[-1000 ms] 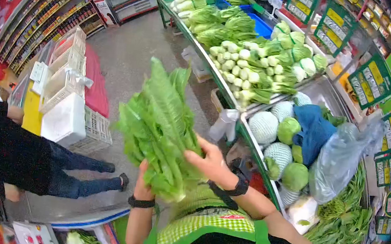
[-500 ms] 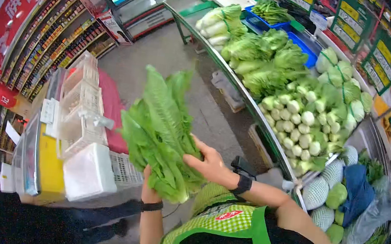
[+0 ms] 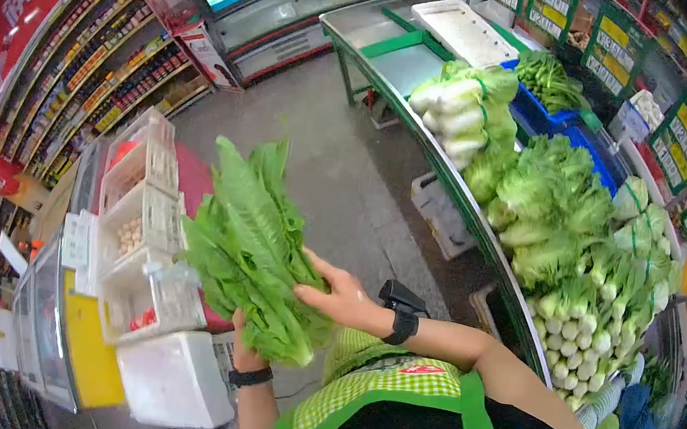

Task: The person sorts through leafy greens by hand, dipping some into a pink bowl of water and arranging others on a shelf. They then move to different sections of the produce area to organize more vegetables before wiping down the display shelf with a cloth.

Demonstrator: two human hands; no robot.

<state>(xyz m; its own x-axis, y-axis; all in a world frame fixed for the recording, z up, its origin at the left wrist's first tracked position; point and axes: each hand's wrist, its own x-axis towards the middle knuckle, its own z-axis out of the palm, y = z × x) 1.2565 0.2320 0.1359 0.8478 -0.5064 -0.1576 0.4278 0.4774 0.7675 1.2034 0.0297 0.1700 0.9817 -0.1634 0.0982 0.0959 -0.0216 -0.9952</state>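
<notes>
A head of romaine lettuce (image 3: 249,241) is held in front of my body, its leaves pointing up and away and its pale base toward me. My right hand (image 3: 343,294) grips its right side, thumb and fingers closed around the leaves. From the lower left, my left hand (image 3: 244,347) supports the lettuce near its base, with most of its fingers hidden behind the leaves. Both wrists wear dark bands.
To the right runs a produce stand (image 3: 453,173) with white-stemmed greens (image 3: 452,112), leafy lettuces (image 3: 549,202) and white bulb vegetables (image 3: 574,345). At left stand plastic crates (image 3: 142,227) and a white foam box (image 3: 174,379). Stocked shelves (image 3: 112,62) line the far left.
My view has turned left, so the produce stand has shifted right in the picture. Both hands still hold the romaine lettuce, which sits slightly further left and lower in view.
</notes>
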